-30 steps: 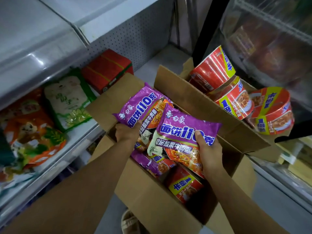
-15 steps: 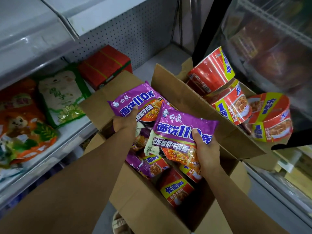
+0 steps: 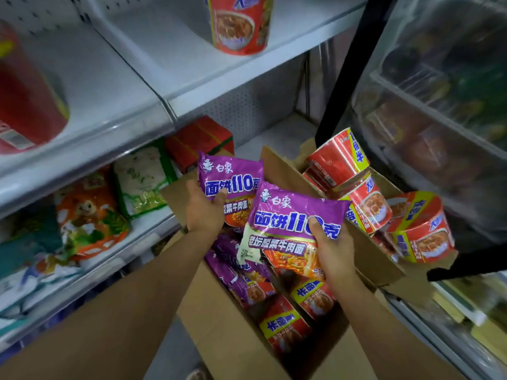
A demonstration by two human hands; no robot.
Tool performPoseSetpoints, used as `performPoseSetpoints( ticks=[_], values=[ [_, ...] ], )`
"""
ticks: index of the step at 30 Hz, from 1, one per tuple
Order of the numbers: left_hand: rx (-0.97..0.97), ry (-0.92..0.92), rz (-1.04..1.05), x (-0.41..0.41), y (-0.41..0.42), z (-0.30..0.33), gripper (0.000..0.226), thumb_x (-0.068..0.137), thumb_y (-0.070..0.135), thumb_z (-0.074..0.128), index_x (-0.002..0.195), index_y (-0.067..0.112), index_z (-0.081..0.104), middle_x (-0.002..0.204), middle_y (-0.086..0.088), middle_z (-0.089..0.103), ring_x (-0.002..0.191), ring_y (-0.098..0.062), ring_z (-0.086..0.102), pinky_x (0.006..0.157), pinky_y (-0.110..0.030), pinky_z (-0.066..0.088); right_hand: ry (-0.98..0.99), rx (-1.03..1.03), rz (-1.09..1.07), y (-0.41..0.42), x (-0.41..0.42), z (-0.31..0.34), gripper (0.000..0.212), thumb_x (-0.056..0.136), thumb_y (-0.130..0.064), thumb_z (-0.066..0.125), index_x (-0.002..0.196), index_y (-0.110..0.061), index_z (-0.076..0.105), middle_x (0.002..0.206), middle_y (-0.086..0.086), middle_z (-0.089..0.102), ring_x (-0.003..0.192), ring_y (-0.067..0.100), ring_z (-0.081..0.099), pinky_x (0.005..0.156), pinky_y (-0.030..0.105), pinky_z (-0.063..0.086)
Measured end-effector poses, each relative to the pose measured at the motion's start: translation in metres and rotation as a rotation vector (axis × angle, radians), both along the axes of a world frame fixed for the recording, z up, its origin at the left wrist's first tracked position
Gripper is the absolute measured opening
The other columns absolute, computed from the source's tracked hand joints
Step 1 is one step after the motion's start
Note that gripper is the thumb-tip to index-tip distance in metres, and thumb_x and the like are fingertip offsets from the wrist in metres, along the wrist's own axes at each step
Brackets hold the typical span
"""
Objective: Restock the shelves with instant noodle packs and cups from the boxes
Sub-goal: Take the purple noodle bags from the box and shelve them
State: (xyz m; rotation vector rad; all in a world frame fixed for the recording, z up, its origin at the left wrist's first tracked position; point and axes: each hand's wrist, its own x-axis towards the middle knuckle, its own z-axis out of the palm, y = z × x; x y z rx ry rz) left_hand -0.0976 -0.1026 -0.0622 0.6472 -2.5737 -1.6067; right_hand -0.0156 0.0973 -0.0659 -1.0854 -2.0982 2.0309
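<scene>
A: Noodle packs?
B: Two purple ones, mid-frame, above the open cardboard box (image 3: 219,319). Left hand (image 3: 204,212) grips the rear pack (image 3: 233,179), thumb across its front. Right hand (image 3: 333,249) clamps the front pack (image 3: 290,215), which overlaps the rear one.
A: Box contents?
B: More purple packs, red-and-yellow ones below. Second box right, red noodle cups (image 3: 356,187) tipped sideways.
A: Shelves?
B: One red cup (image 3: 238,23) on the upper shelf (image 3: 170,67), top centre. Mixed snack bags lower left.

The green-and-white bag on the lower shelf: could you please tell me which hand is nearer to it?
Left. The left hand grips a purple pack just right of the green-and-white bag; the right hand is farther right.
</scene>
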Motion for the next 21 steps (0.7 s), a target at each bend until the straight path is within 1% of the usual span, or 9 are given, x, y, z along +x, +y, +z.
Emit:
performPoseSetpoints(
  ticks=[2, 3, 7, 9, 11, 13, 15, 18, 21],
  values=[
    [-0.018, 0.015, -0.037, 0.007, -0.009, 0.016, 0.046, 0.091, 0.021, 0.062, 0.126, 0.002, 0.039, 0.12, -0.016, 0.062, 0.107, -0.033, 0.061, 0.087, -0.039, 0.049, 0.019, 0.014, 0.026, -0.002, 0.0, 0.012, 0.029, 0.087, -0.033, 0.067, 0.111, -0.025, 0.052, 0.087, -0.001, 0.069, 0.069, 0.013, 0.069, 0.059, 0.028, 0.053],
    [-0.037, 0.031, -0.049, 0.011, -0.014, 0.024, 0.044, 0.092, 0.022, 0.062, 0.125, 0.003, 0.04, 0.119, -0.015, 0.062, 0.105, -0.032, 0.061, 0.087, -0.041, 0.05, 0.028, 0.024, 0.033, -0.003, 0.001, 0.018, 0.032, 0.087, -0.034, 0.067, 0.114, -0.025, 0.051, 0.089, -0.001, 0.069, 0.071, 0.014, 0.069, 0.06, 0.028, 0.054],
    [-0.093, 0.118, -0.067, 0.028, -0.036, 0.064, 0.039, 0.092, 0.023, 0.061, 0.122, 0.007, 0.041, 0.114, -0.01, 0.064, 0.096, -0.028, 0.064, 0.075, -0.033, 0.048, 0.083, 0.024, 0.071, -0.012, 0.003, 0.05, 0.04, 0.086, -0.036, 0.067, 0.119, -0.022, 0.05, 0.094, 0.003, 0.069, 0.076, 0.017, 0.07, 0.06, 0.028, 0.052],
    [-0.113, 0.144, -0.074, 0.037, -0.047, 0.084, 0.039, 0.092, 0.026, 0.06, 0.122, 0.011, 0.041, 0.113, -0.007, 0.065, 0.093, -0.025, 0.065, 0.073, -0.034, 0.05, 0.115, 0.023, 0.087, -0.02, 0.004, 0.067, 0.038, 0.086, -0.037, 0.066, 0.117, -0.022, 0.051, 0.093, 0.003, 0.069, 0.075, 0.017, 0.07, 0.058, 0.027, 0.051],
    [-0.128, 0.179, -0.071, 0.046, -0.059, 0.105, 0.039, 0.092, 0.028, 0.061, 0.122, 0.014, 0.041, 0.113, -0.006, 0.066, 0.093, -0.026, 0.066, 0.078, -0.041, 0.055, 0.163, 0.032, 0.103, -0.03, 0.006, 0.087, 0.033, 0.087, -0.036, 0.065, 0.115, -0.022, 0.052, 0.089, 0.001, 0.069, 0.073, 0.016, 0.069, 0.056, 0.026, 0.05],
    [-0.163, 0.212, -0.065, 0.055, -0.072, 0.127, 0.039, 0.091, 0.03, 0.061, 0.122, 0.015, 0.042, 0.113, -0.006, 0.066, 0.093, -0.026, 0.067, 0.08, -0.045, 0.056, 0.206, 0.038, 0.117, -0.041, 0.008, 0.107, 0.028, 0.088, -0.035, 0.064, 0.112, -0.024, 0.052, 0.087, -0.001, 0.069, 0.07, 0.015, 0.069, 0.056, 0.026, 0.05],
    [-0.185, 0.244, -0.057, 0.066, -0.086, 0.149, 0.039, 0.091, 0.031, 0.061, 0.121, 0.015, 0.041, 0.113, -0.006, 0.066, 0.091, -0.024, 0.067, 0.078, -0.046, 0.056, 0.24, 0.044, 0.133, -0.054, 0.011, 0.127, 0.027, 0.088, -0.035, 0.064, 0.109, -0.025, 0.051, 0.085, -0.002, 0.068, 0.07, 0.015, 0.069, 0.06, 0.029, 0.052],
    [-0.221, 0.31, -0.054, 0.083, -0.107, 0.18, 0.039, 0.09, 0.034, 0.061, 0.119, 0.018, 0.04, 0.113, -0.004, 0.066, 0.092, -0.023, 0.067, 0.078, -0.047, 0.057, 0.295, 0.049, 0.16, -0.072, 0.017, 0.156, 0.027, 0.086, -0.038, 0.066, 0.107, -0.024, 0.055, 0.086, 0.0, 0.071, 0.07, 0.017, 0.071, 0.069, 0.037, 0.058],
    [-0.254, 0.376, -0.032, 0.101, -0.128, 0.212, 0.041, 0.09, 0.035, 0.06, 0.12, 0.018, 0.039, 0.116, -0.004, 0.065, 0.097, -0.023, 0.066, 0.081, -0.047, 0.056, 0.364, 0.06, 0.185, -0.088, 0.024, 0.185, 0.024, 0.085, -0.038, 0.067, 0.102, -0.025, 0.057, 0.086, 0.001, 0.072, 0.071, 0.019, 0.072, 0.07, 0.038, 0.058]
  ],
)
